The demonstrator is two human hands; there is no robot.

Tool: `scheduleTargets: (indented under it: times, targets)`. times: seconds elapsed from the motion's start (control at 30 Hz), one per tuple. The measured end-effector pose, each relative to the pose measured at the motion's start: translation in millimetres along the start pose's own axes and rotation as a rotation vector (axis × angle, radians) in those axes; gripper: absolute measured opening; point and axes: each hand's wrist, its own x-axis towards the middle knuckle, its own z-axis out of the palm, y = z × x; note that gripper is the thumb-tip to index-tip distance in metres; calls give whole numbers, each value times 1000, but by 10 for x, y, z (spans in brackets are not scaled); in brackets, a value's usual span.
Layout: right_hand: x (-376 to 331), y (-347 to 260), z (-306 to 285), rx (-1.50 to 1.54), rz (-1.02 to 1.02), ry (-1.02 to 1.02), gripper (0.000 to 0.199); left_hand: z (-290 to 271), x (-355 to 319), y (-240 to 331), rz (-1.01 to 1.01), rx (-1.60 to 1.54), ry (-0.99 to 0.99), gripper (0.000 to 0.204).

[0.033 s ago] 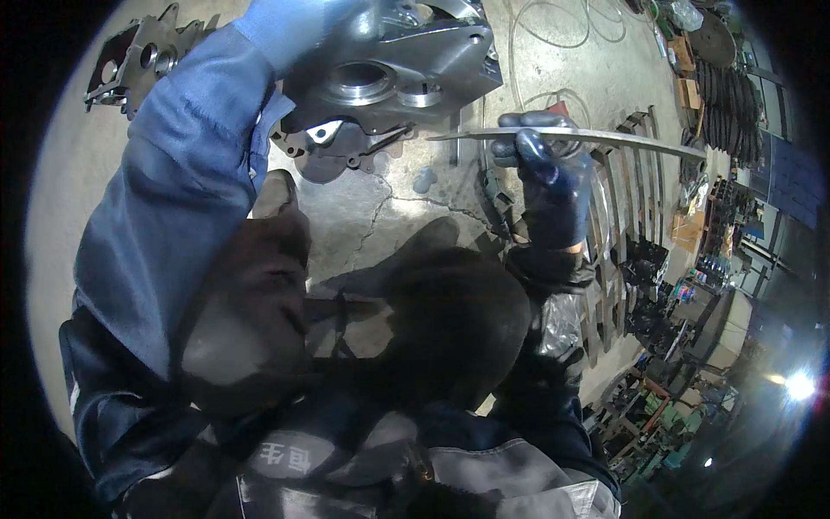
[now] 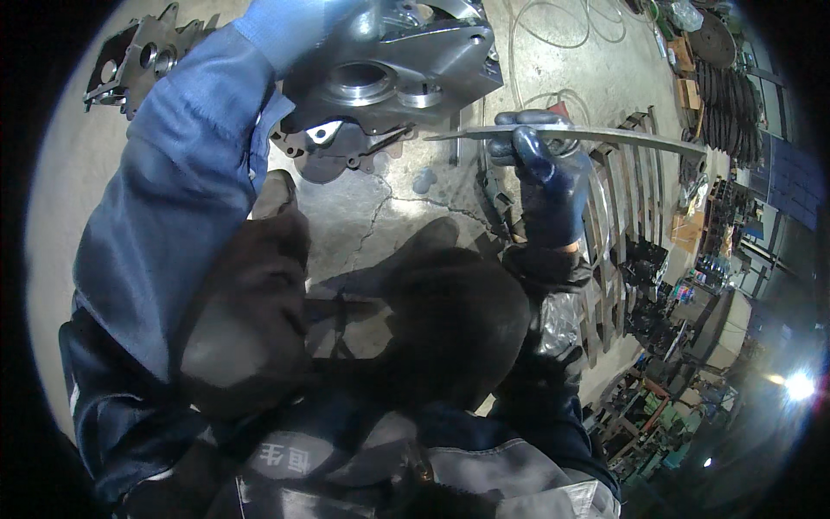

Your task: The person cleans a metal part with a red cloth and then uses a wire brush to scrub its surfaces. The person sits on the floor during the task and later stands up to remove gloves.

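Note:
My right hand (image 2: 549, 173), in a dark blue glove, is closed round a long flat metal file (image 2: 635, 137). Its narrow pointed end reaches left toward a large machined metal casting (image 2: 450, 73), apart from it. This casting has a round bored hole and a smaller ring beside it. At the top edge, my left hand (image 2: 307, 26) in a light blue glove lies against the casting's left side; its fingers are out of sight. Below the casting a darker metal part (image 2: 337, 156) with a rounded edge shows, partly covered.
Another bored casting (image 2: 143, 60) stands on the floor at the far left. To the right lie long metal bars (image 2: 618, 233) in a row. A thin hose (image 2: 553, 43) loops over the concrete floor (image 2: 415, 212). Stacked parts and boxes (image 2: 692, 225) line the far right.
My right hand and the file have shifted very slightly to the left. All else looks unchanged.

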Motion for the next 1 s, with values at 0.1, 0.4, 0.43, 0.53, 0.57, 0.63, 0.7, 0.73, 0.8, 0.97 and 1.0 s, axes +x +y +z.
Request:
scheduleTargets:
  times: [0.1,0.4,0.43,0.53,0.57,0.63,0.7,0.73,0.8,0.97,1.0]
  targets:
    - [88,129,70,209,33,79,30,-6,34,14,98,53,-31,15]
    - [200,515,165,65,-7,169,17,145,15,33,-3,49,96,20]
    - [201,527,155,62,-5,168,17,165,8,35,22,57,125,21]
    - [235,526,100,5,-10,137,17,171,28,44,-276,-51,101,21]
    - [259,519,82,-20,-19,132,17,161,40,47,-216,-20,87,20]
    - [321,504,59,42,18,129,17,141,65,47,-95,39,63,20]
    - [379,479,44,69,42,106,16,119,74,45,-83,-30,21,19]
    - [405,464,33,64,51,79,16,110,77,41,-77,-65,0,19]
    - [431,436,18,86,73,46,16,102,75,17,-45,-57,-15,19]
    - [468,432,-49,80,132,-31,18,89,74,-81,-82,-15,21,19]
    - [487,446,-71,83,130,-54,18,87,74,-89,-85,-25,22,19]
